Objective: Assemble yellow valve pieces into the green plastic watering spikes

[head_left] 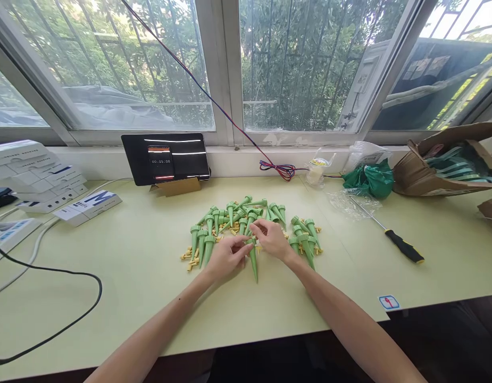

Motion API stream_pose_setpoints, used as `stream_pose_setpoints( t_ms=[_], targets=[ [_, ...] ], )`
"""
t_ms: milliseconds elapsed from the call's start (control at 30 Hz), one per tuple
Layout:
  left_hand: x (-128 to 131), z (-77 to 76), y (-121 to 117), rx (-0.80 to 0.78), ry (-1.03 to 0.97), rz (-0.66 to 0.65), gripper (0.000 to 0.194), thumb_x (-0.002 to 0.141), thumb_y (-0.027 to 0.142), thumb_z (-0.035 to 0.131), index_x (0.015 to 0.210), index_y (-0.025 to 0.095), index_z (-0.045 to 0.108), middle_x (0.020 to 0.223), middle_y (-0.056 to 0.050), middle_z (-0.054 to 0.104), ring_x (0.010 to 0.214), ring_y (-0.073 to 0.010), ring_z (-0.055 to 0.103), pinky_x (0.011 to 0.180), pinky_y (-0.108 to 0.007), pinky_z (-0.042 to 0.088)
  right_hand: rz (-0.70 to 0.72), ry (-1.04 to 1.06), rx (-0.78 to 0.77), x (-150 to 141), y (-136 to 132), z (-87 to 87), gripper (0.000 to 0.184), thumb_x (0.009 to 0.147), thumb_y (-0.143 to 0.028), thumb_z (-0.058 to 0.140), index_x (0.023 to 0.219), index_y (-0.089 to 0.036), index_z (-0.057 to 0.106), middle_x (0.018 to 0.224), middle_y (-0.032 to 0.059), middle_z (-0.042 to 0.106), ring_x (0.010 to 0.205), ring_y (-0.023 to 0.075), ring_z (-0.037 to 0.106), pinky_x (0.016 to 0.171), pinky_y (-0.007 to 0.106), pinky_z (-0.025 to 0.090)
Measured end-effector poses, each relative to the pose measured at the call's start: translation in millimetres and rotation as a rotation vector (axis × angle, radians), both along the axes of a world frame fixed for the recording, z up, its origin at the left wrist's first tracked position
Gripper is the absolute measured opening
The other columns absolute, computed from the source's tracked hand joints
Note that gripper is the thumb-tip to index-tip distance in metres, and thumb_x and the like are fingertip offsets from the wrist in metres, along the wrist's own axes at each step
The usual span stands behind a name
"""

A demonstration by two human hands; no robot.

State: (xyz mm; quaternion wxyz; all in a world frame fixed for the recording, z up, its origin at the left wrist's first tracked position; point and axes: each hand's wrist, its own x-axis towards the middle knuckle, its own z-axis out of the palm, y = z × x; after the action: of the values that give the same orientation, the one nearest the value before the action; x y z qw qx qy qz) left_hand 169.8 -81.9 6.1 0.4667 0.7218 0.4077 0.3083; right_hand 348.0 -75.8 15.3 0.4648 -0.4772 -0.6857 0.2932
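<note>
In the middle of the table my left hand (228, 256) is closed, thumb and fingers at the capped top of a green watering spike (254, 266), whose point is toward me. Right above that top, my right hand (271, 238) is closed in a pinch; what its fingertips hold is hidden or too small to name. Beyond both hands lies a pile of similar green spikes (209, 247), with small yellow pieces (192, 260) scattered among and beneath them. More spikes (303, 243) lie to the right of my right hand.
White boxes (46, 178) and a power strip (14, 236) stand left, with a black cable (98, 287) nearby. A tablet (190, 159) leans at the back. Rightward lie a screwdriver (403, 246), a green bag (369, 178) and a cardboard box (409, 170).
</note>
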Motion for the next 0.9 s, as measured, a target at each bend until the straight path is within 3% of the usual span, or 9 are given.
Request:
stream_pose_setpoints(
  t_ms=[133,200,300,500,667,767,900],
  targets=[
    [0.6,3.1,-2.4,0.239,0.187,0.023,0.035,0.090,0.043,0.056,0.068,0.016,0.061,0.053,0.004,0.049,0.048,-0.0096,0.039,0.049,-0.024,0.028,-0.047,-0.033,0.053,0.2,0.2,-2.0,0.027,0.094,-0.035,0.050,0.077,-0.017,0.061,0.068,-0.0001,0.060,0.060,0.0126,0.051,0.059,0.024,0.039],
    [1.1,5.3,-4.1,0.341,0.269,0.034,0.038,0.091,0.042,0.055,0.063,0.016,0.059,0.050,0.005,0.041,0.050,-0.0097,0.033,0.051,-0.025,0.025,-0.047,-0.060,0.077,-0.1,-0.6,-2.4,0.023,0.093,-0.030,0.051,0.078,-0.017,0.061,0.070,0.0005,0.062,0.062,0.0129,0.053,0.061,0.024,0.040],
    [2.9,5.8,-6.6,0.424,0.347,0.044,0.036,0.091,0.042,0.056,0.067,0.016,0.064,0.051,0.005,0.044,0.050,-0.0104,0.034,0.054,-0.025,0.028,-0.039,-0.104,0.085,-1.6,-3.4,-1.1,0.019,0.092,-0.025,0.051,0.079,-0.017,0.061,0.073,0.0015,0.064,0.065,0.0135,0.056,0.063,0.024,0.041],
    [3.4,4.5,-5.5,0.434,0.382,0.043,0.029,0.089,0.042,0.059,0.085,0.016,0.072,0.057,0.002,0.058,0.051,-0.0117,0.044,0.056,-0.025,0.034,-0.038,-0.221,0.096,-3.2,-10.6,4.2,0.016,0.092,-0.019,0.051,0.081,-0.018,0.062,0.075,0.0004,0.064,0.063,0.0128,0.053,0.063,0.024,0.040],
    [-8.9,15.6,0.6,0.496,0.316,-0.014,0.013,0.082,0.022,0.060,0.086,0.018,0.072,0.060,0.003,0.061,0.052,-0.0102,0.047,0.059,-0.024,0.037,-0.039,-0.350,0.079,-5.4,-15.6,4.4,0.012,0.093,-0.018,0.052,0.086,-0.017,0.062,0.085,0.0041,0.065,0.075,0.0154,0.058,0.070,0.026,0.042],
    [-16.6,19.0,5.6,0.494,0.240,0.088,0.017,0.080,0.016,0.055,0.083,0.017,0.072,0.055,0.004,0.055,0.048,-0.0089,0.041,0.052,-0.022,0.035,-0.021,-0.443,0.051,-9.1,-21.0,4.1,0.008,0.092,-0.023,0.058,0.092,-0.017,0.063,0.091,0.0051,0.064,0.083,0.0171,0.060,0.074,0.026,0.042],
    [-20.6,15.2,11.7,0.529,0.213,0.284,0.015,0.081,0.018,0.054,0.080,0.016,0.069,0.050,0.006,0.046,0.047,-0.0086,0.038,0.050,-0.021,0.034,0.020,-0.583,0.000,-14.4,-31.3,9.1,0.017,0.087,-0.029,0.066,0.101,-0.019,0.063,0.100,0.0057,0.063,0.087,0.0186,0.061,0.073,0.027,0.041]
  ],
)
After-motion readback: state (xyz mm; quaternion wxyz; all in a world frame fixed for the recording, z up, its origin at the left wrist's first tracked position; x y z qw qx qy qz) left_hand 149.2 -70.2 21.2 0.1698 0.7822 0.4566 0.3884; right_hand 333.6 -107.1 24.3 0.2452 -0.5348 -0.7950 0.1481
